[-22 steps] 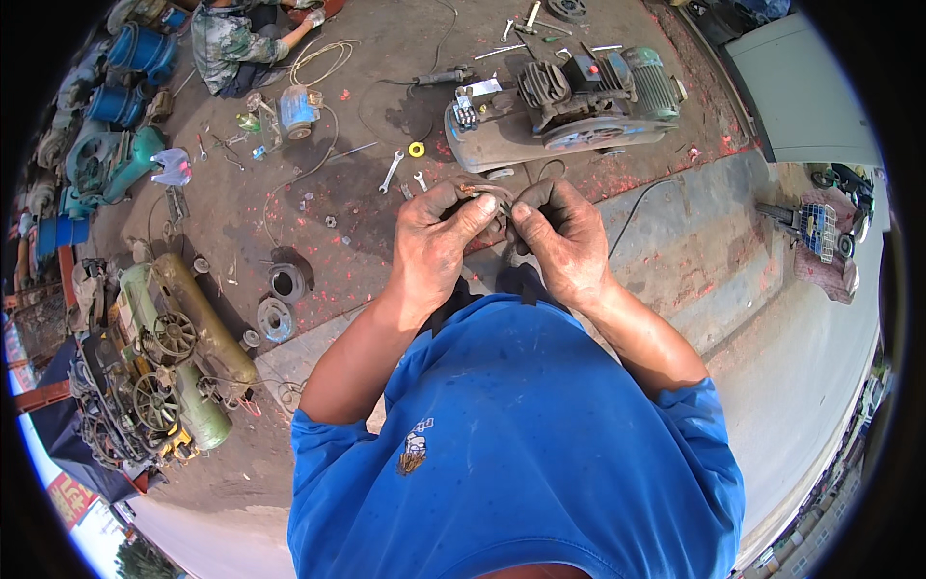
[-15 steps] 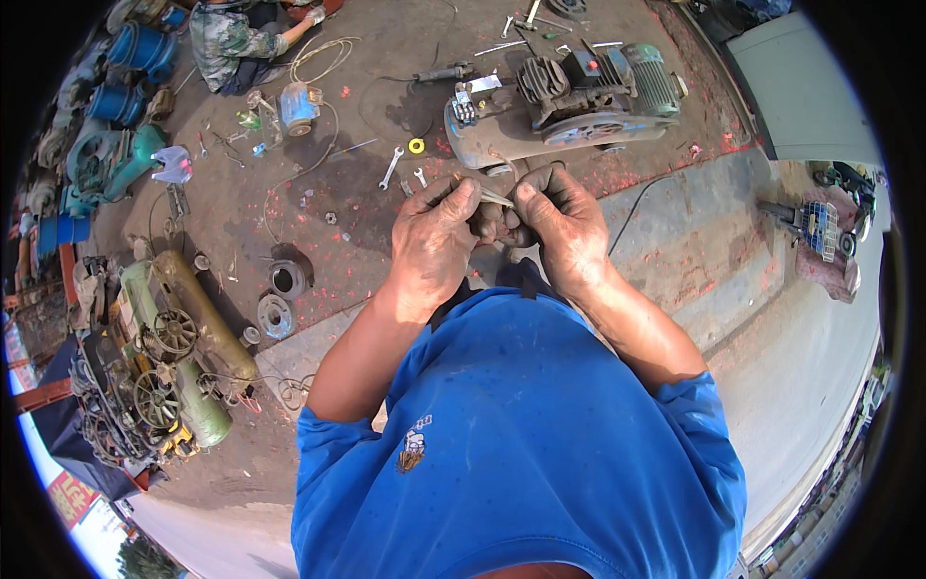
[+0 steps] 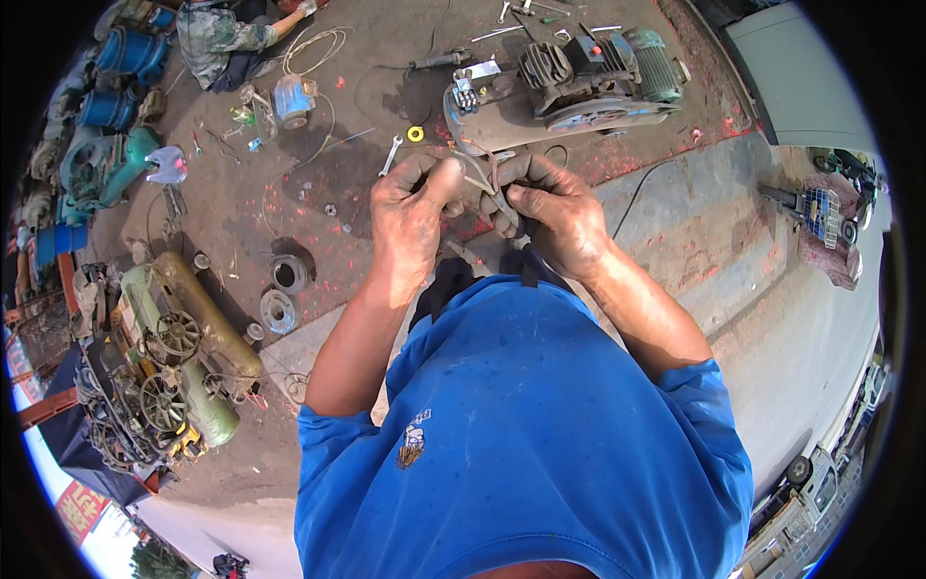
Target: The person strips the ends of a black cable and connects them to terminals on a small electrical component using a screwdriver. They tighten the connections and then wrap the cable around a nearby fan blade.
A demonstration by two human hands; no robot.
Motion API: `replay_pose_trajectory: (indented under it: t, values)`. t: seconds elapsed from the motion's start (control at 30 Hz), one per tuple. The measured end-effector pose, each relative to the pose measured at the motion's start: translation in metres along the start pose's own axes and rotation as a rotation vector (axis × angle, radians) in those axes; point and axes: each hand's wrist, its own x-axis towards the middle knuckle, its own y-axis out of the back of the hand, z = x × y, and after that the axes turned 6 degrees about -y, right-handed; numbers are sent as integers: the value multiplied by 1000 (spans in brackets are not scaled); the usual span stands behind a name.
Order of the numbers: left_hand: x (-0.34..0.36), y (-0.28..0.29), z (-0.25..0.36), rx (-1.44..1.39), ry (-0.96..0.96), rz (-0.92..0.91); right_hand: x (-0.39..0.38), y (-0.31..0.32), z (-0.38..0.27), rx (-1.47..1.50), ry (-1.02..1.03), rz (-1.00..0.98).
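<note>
In front of my chest is a cable (image 3: 515, 214) whose end splits into several thin wires, one of them reddish-brown and another pale. My right hand (image 3: 561, 214) is closed round it, the thumb pressing near the place where the wires part. My left hand (image 3: 410, 217) is closed in a pinch by the wire ends, with a pale wire (image 3: 476, 182) running from its fingertips toward the right hand. The fingers hide part of that wire. Beyond the hands lies an air compressor (image 3: 569, 92) with a motor, a belt wheel and a tank; a small terminal block (image 3: 465, 95) rests on its left end.
An open-end wrench (image 3: 392, 154) and a yellow tape roll (image 3: 415, 133) lie past my left hand. Old compressors (image 3: 178, 338) stand at the left, with blue and green motors (image 3: 106, 159) behind. A person in a camouflage jacket (image 3: 217, 39) crouches at the far left.
My hands have moved slightly apart, and the left has shifted a little left. More of the cable and its separated wires shows between them. The view has tilted slightly.
</note>
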Motion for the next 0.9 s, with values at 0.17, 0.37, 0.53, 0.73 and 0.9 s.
replay_pose_trajectory:
  t: [0.17, 0.37, 0.53, 0.73, 0.9]
  values:
    - [1, 12, 7, 198, -138, -74, 12, -4, 9, -117, 13, 33]
    - [9, 20, 15, 331, -266, -201, 16, -14, 13, 30, -6, 4]
    - [2, 23, 11, 464, -510, -187, 18, -20, 12, 57, 85, -33]
    - [-1, 27, 14, 688, -784, -203, 13, -31, 20, -178, 349, 17]
    - [-7, 24, 14, 671, -849, -196, 11, -34, 28, -399, 523, 146]
